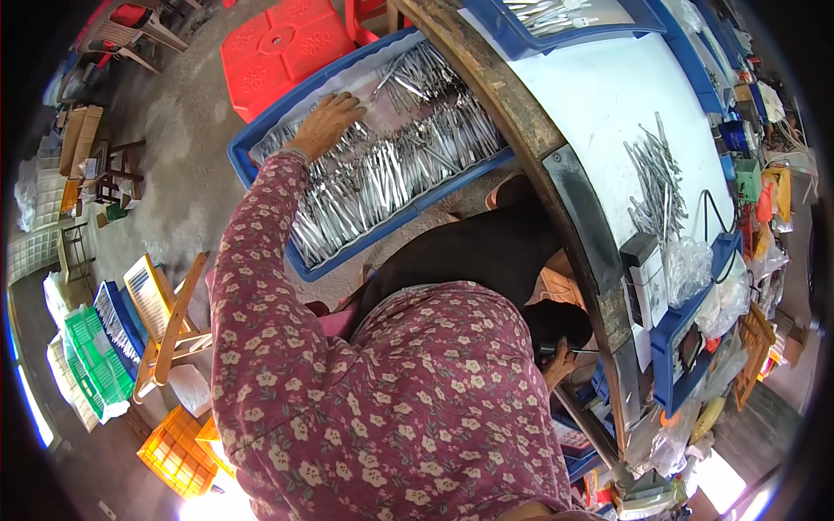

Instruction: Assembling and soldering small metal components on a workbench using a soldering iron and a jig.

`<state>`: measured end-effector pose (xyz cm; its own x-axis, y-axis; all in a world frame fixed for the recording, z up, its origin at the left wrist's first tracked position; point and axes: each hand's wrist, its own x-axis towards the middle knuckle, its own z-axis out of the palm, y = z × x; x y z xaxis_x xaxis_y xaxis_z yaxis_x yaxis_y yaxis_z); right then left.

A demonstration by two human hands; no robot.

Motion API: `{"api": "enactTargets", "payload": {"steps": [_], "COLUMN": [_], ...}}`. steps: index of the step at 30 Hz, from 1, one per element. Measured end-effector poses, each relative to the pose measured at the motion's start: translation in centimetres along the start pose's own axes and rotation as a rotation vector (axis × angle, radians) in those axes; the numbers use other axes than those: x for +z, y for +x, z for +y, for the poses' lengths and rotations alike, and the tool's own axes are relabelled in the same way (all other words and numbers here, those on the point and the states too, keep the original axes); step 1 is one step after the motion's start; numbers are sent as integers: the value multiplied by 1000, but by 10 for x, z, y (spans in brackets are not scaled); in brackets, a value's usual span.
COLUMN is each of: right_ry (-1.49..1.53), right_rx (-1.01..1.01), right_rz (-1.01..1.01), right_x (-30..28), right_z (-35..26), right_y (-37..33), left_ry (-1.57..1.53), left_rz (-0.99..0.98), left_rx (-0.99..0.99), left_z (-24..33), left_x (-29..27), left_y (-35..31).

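My left hand (328, 124) reaches out palm down over a blue tray (395, 227), its fingers apart and resting near the far-left side. Many slim silvery metal pieces (382, 178) fill the tray, mostly lined up in rows, with a pale lining showing between them. Down at the right, beside my dark-clothed leg and under the table edge, is my right hand (559, 366). Its fingers look bent around something dark with a thin rod sticking out; most of it is hidden.
A red plastic stool (276, 48) touches the tray's far-left side. At the right stands a table with a white top (599, 95) and a worn wooden edge. On it lie a pile of similar metal pieces (658, 187), a small box (645, 282) and plastic bags. Crates (178, 451) stand at the left.
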<state>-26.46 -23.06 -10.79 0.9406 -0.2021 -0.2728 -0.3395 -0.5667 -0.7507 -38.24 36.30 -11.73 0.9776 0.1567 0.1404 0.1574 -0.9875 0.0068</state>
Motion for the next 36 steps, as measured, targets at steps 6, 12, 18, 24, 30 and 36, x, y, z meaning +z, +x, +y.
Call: {"api": "enactTargets", "payload": {"steps": [6, 12, 18, 24, 30, 36], "right_ry": [-2, -4, -41, 87, 146, 137], "right_rx": [33, 52, 71, 49, 69, 43], "right_rz": [29, 15, 24, -16, 27, 40], "right_x": [-2, -5, -5, 2, -1, 1], "right_z": [9, 11, 9, 0, -3, 1], "right_y": [0, -4, 0, 2, -1, -1], "left_ry": [-337, -425, -362, -540, -894, -1321], "left_rz": [109, 172, 381, 98, 99, 98], "left_rx": [-299, -585, -651, -797, -889, -966], "left_z": [-4, -4, -8, -8, 20, -17], "left_x": [19, 52, 108, 89, 65, 104], "left_y": [28, 64, 73, 82, 117, 120]}}
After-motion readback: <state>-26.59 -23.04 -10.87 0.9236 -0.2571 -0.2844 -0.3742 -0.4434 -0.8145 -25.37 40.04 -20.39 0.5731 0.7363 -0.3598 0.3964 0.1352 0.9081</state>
